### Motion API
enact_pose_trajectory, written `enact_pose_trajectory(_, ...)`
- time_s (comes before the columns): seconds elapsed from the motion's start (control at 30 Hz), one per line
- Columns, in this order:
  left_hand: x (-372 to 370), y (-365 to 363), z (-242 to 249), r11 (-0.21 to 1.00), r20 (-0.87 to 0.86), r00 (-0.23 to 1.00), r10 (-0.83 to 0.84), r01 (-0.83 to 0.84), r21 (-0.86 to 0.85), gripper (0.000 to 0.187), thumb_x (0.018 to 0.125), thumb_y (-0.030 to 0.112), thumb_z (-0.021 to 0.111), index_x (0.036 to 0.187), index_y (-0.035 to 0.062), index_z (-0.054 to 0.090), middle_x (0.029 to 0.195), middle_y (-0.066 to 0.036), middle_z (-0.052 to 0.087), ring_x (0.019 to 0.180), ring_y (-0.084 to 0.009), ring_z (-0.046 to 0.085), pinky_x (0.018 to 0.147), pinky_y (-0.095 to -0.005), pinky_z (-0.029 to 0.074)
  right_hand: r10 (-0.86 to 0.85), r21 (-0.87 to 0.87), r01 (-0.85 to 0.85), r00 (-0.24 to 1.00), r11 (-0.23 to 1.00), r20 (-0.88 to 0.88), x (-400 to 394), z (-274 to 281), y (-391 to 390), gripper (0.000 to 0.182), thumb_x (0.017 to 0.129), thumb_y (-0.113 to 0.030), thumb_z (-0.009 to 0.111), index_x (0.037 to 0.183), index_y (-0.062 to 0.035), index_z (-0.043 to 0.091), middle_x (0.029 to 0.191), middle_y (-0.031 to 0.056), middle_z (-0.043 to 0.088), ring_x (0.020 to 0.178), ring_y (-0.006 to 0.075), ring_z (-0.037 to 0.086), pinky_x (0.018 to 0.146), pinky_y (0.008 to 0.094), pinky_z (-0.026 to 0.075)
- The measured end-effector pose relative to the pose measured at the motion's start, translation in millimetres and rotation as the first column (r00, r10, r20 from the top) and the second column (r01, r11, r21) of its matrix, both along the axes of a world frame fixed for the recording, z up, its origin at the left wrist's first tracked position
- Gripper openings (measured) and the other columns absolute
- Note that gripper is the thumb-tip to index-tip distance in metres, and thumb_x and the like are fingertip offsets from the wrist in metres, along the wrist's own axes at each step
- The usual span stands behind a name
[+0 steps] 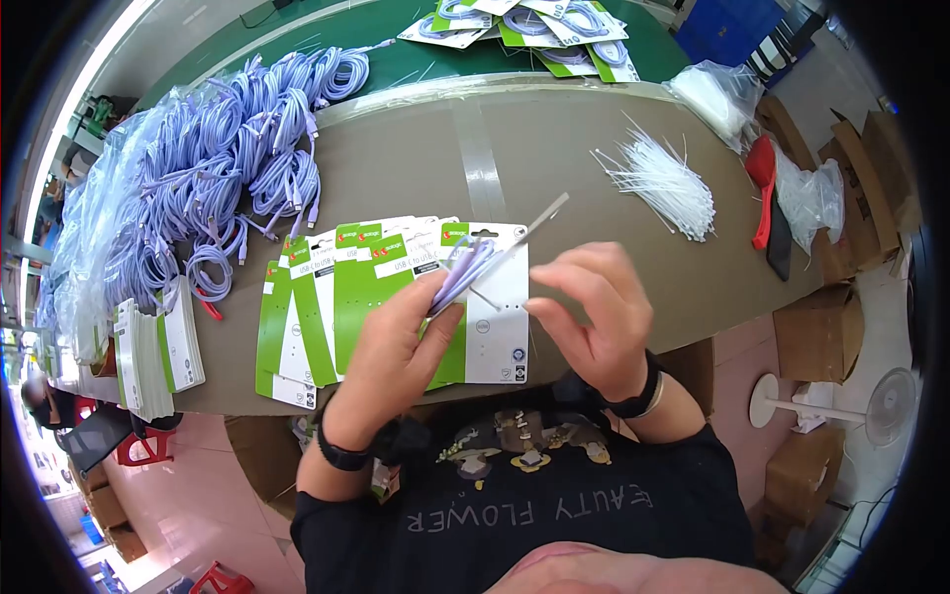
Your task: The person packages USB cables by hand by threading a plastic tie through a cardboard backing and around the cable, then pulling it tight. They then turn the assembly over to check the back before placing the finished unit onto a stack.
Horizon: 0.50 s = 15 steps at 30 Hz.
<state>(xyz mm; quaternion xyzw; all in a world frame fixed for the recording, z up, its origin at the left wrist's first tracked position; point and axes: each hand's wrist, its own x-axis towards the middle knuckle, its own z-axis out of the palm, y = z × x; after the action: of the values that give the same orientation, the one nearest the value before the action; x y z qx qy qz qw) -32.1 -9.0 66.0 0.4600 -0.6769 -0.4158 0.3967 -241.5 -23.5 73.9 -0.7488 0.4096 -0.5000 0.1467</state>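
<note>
My left hand (401, 337) pinches a small coiled purple cable (465, 273) above the fanned green and white cards (361, 287). A clear strip sticks out from the coil up to the right. To the right of the coil, my right hand (597, 315) is raised with thumb and fingers apart, and nothing shows between them. Under the coil lies the rightmost card (498, 337), with a hanging hole at its top. Farther right on the table is a loose pile of white cable ties (661, 185).
A large heap of purple coiled cables (223, 139) lies at the left, beside plastic wrap. Stacked cards (148, 356) stand at the left edge. Carded cables (534, 28) lie on the green surface behind. Red-handled scissors (761, 193) and plastic bags (717, 99) sit at the right.
</note>
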Motion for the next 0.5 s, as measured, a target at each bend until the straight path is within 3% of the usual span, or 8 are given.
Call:
enact_pose_trajectory(0.07,3.5,-3.1,13.2,0.971,0.4,0.916,-0.03,0.122,-0.206,0.029,0.085,0.003,0.061,0.114,-0.0007,0.058,0.098,-0.015,0.065,0.088,-0.0288,0.063,0.077,-0.0364,0.05,-0.04,-0.198,0.002,0.981,0.98,-0.19,-1.7,24.9,0.6,0.015,0.079,-0.009,0.072,0.09,-0.0029,0.065,0.087,0.0091,0.064,0.08,0.0241,0.06,0.071,0.0345,0.047)
enact_pose_trajectory(0.1,0.6,-3.2,15.9,0.972,0.398,0.916,-0.043,0.131,-0.196,0.029,0.085,0.003,0.061,0.114,-0.0007,0.058,0.098,-0.015,0.065,0.088,-0.0288,0.063,0.077,-0.0364,0.05,-0.076,-0.291,-0.008,0.957,0.957,-0.279,-2.8,30.1,0.7,0.016,0.079,-0.009,0.072,0.091,-0.0032,0.065,0.089,0.0092,0.064,0.085,0.0241,0.06,0.074,0.0358,0.047)
enact_pose_trajectory(0.13,-2.7,-3.5,18.1,0.953,0.483,0.874,-0.055,0.19,-0.236,0.03,0.083,0.002,0.061,0.113,0.0,0.058,0.098,-0.015,0.065,0.089,-0.0306,0.062,0.079,-0.0378,0.05,-0.084,-0.281,0.001,0.956,0.96,-0.281,-2.3,27.9,-0.5,0.016,0.079,-0.009,0.072,0.091,-0.0032,0.065,0.089,0.0092,0.064,0.085,0.0241,0.06,0.074,0.0358,0.047)
enact_pose_trajectory(0.2,-8.5,-3.8,19.5,0.899,0.638,0.768,-0.054,0.316,-0.303,0.031,0.08,-0.001,0.061,0.111,0.0014,0.058,0.1,-0.016,0.065,0.093,-0.0343,0.061,0.081,-0.0407,0.05,0.1,-0.088,-0.133,0.945,0.987,-0.312,2.4,18.4,-5.5,0.017,0.079,-0.011,0.072,0.091,-0.0035,0.064,0.09,0.0094,0.064,0.089,0.0236,0.059,0.079,0.0379,0.046)
enact_pose_trajectory(0.23,-9.7,-2.6,18.3,0.899,0.637,0.768,-0.063,0.321,-0.299,0.031,0.08,-0.001,0.061,0.111,0.0014,0.058,0.1,-0.016,0.065,0.093,-0.0343,0.061,0.081,-0.0407,0.05,0.195,0.011,-0.202,0.93,0.979,-0.312,2.7,15.0,-6.7,0.017,0.079,-0.012,0.072,0.091,-0.0036,0.063,0.091,0.0095,0.064,0.092,0.0233,0.058,0.082,0.039,0.045)
enact_pose_trajectory(0.37,-3.4,2.8,6.8,0.969,0.436,0.897,-0.075,0.168,-0.18,0.03,0.077,-0.002,0.062,0.107,0.0029,0.059,0.101,-0.013,0.065,0.092,-0.0318,0.062,0.083,-0.0401,0.051,0.167,0.084,-0.147,0.925,0.986,-0.34,1.2,5.7,-7.4,0.013,0.082,-0.011,0.07,0.088,-0.003,0.062,0.09,0.0107,0.064,0.087,0.0226,0.06,0.08,0.0367,0.047)
enact_pose_trajectory(0.4,0.9,2.1,0.8,0.941,0.421,0.902,-0.093,0.218,-0.259,0.03,0.077,-0.002,0.062,0.106,0.0033,0.06,0.102,-0.013,0.065,0.092,-0.0316,0.063,0.084,-0.0402,0.051,0.169,0.092,-0.146,0.927,0.985,-0.335,0.8,4.1,-7.7,0.013,0.082,-0.011,0.07,0.088,-0.003,0.062,0.09,0.0107,0.064,0.087,0.0226,0.06,0.08,0.0367,0.047)
enact_pose_trajectory(0.5,8.3,3.7,-12.9,0.863,0.394,0.909,-0.137,0.304,-0.402,0.029,0.075,-0.002,0.063,0.103,0.004,0.061,0.104,-0.012,0.065,0.093,-0.0311,0.063,0.085,-0.0405,0.051,0.174,0.269,-0.174,0.984,0.947,0.023,-1.5,2.3,-7.0,0.008,0.086,-0.007,0.066,0.087,-0.0012,0.061,0.092,0.0097,0.065,0.086,0.0199,0.063,0.078,0.0314,0.05)
